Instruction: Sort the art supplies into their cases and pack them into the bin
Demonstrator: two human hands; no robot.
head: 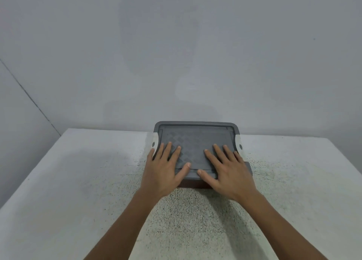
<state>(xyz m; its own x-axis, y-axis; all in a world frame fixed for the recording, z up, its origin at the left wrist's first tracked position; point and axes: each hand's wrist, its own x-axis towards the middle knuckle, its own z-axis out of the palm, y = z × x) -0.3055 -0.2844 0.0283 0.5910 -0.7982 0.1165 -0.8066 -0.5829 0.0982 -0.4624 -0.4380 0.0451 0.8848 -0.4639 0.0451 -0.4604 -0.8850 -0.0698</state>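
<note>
Grey lidded bin sitting at frame centre on the speckled table, left hand and right hand lying flat on its lid, each grip spread wide, grasping nothing

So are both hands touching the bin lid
Touching. The head view shows the left hand and right hand lying flat, fingers spread, on the grey bin lid.

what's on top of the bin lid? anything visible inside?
Both hands, left and right, lie flat, fingers spread, on the grey lid. The lid covers the bin, so its contents cannot be seen.
</note>
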